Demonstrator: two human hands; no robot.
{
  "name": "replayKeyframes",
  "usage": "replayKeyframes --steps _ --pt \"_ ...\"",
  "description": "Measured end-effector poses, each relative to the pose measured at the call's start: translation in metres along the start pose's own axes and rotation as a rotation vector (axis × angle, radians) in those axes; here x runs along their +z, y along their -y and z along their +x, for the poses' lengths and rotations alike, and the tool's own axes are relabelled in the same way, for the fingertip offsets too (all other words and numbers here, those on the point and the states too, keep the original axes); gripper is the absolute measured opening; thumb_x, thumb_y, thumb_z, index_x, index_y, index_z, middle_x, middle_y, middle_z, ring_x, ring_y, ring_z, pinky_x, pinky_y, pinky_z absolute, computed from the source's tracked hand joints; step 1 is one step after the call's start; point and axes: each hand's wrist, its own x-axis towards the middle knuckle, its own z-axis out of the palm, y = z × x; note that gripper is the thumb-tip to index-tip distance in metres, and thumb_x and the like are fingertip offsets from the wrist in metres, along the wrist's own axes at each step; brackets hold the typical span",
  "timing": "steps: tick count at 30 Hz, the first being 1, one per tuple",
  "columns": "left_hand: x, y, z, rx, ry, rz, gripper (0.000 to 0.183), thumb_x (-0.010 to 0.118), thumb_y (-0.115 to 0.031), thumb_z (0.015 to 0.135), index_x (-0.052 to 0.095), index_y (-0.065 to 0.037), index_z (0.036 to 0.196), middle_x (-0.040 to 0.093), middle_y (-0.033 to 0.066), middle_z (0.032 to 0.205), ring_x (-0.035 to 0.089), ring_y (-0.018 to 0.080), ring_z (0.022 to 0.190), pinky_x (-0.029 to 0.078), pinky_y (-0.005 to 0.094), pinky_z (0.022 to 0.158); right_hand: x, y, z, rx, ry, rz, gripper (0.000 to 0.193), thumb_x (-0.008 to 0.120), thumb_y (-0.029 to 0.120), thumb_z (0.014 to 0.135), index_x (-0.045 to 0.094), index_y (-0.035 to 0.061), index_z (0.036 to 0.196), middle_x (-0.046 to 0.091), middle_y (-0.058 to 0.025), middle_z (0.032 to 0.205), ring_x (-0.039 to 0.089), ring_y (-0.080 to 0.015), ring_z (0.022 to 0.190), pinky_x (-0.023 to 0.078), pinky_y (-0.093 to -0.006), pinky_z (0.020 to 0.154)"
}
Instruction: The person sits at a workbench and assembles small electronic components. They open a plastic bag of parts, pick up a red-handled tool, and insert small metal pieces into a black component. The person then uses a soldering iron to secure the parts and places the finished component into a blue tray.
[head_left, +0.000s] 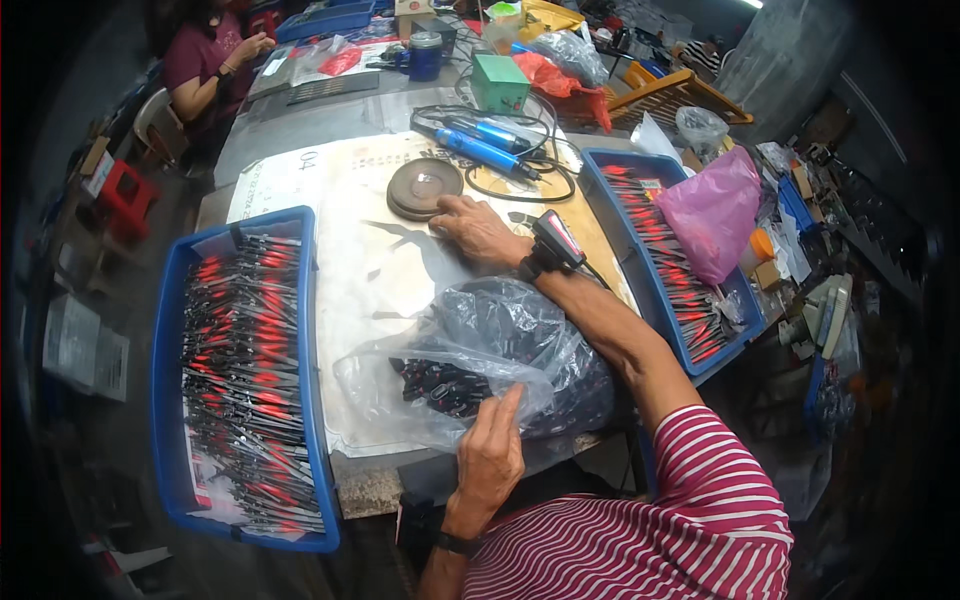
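A clear plastic bag (470, 320) filled with small dark parts (445, 388) lies at the table's near edge, its mouth facing left. My left hand (490, 455) is closed on the near edge of that bag, fingers pressed together. Farther out, my right hand (478, 232) has its bent fingers at the right rim of a round brown dish (424, 188). Its fingertips and thumb seem to grip the rim, though their undersides are hidden. A black strap with a small device (558, 240) sits on my right wrist.
Blue trays (158, 400) (690, 370) of slim grey-and-red parts flank the work sheet. Two blue electric screwdrivers (485, 150) with cords lie beyond the dish. A green box (500, 83), a dark blue jar (425, 57) and a pink bag (710, 215) stand around. Another person (205, 60) sits far left.
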Motion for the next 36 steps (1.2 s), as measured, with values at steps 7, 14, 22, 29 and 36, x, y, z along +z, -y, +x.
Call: replayKeyframes --steps 7,14,22,29,36 --pt "0.001 0.003 0.0 0.0 0.011 -0.007 0.053 0.054 0.011 0.073 0.053 -0.003 0.125 0.057 0.0188 0.097 0.061 0.0381 0.08 0.051 0.043 0.067 -0.006 -0.006 -0.002 0.084 0.096 -0.079 0.024 0.051 0.01 0.086 0.061 0.01 0.107 0.051 -0.0118 0.112 0.048 -0.0285 0.11 0.036 -0.0395 0.09" --pt "0.0 0.002 0.001 -0.003 0.013 -0.023 0.054 0.052 0.012 0.073 0.053 -0.003 0.125 0.056 0.0195 0.096 0.061 0.0391 0.08 0.051 0.0432 0.067 -0.007 -0.009 -0.005 0.076 -0.01 -0.166 0.014 0.052 0.017 0.085 0.061 0.0087 0.09 0.054 -0.0082 0.098 0.052 -0.025 0.096 0.039 -0.0393 0.078" --pt "0.0 0.002 0.002 -0.009 0.022 -0.013 0.054 0.051 0.012 0.073 0.053 -0.003 0.125 0.057 0.0192 0.098 0.062 0.0387 0.082 0.052 0.0424 0.067 -0.004 -0.022 -0.004 0.148 -0.087 -0.019 0.02 0.053 0.015 0.083 0.057 0.0039 0.098 0.054 -0.0122 0.099 0.053 -0.0308 0.095 0.042 -0.0452 0.081" --pt "0.0 0.005 0.002 -0.017 0.023 -0.014 0.052 0.052 0.013 0.074 0.054 -0.003 0.124 0.059 0.0192 0.1 0.062 0.0386 0.086 0.053 0.0414 0.07 -0.003 -0.033 0.004 0.587 -0.283 0.256 0.047 0.051 0.014 0.082 0.051 -0.0013 0.126 0.062 -0.0232 0.108 0.057 -0.0302 0.098 0.046 -0.0375 0.086" --pt "0.0 0.006 0.004 -0.045 0.021 -0.047 0.051 0.052 0.013 0.075 0.055 -0.003 0.123 0.059 0.0191 0.1 0.063 0.0386 0.087 0.053 0.0412 0.07 -0.007 -0.038 0.003 0.712 -0.138 0.793 0.048 0.051 0.017 0.083 0.052 -0.0031 0.127 0.065 -0.0161 0.093 0.057 -0.0157 0.066 0.047 -0.0297 0.061"
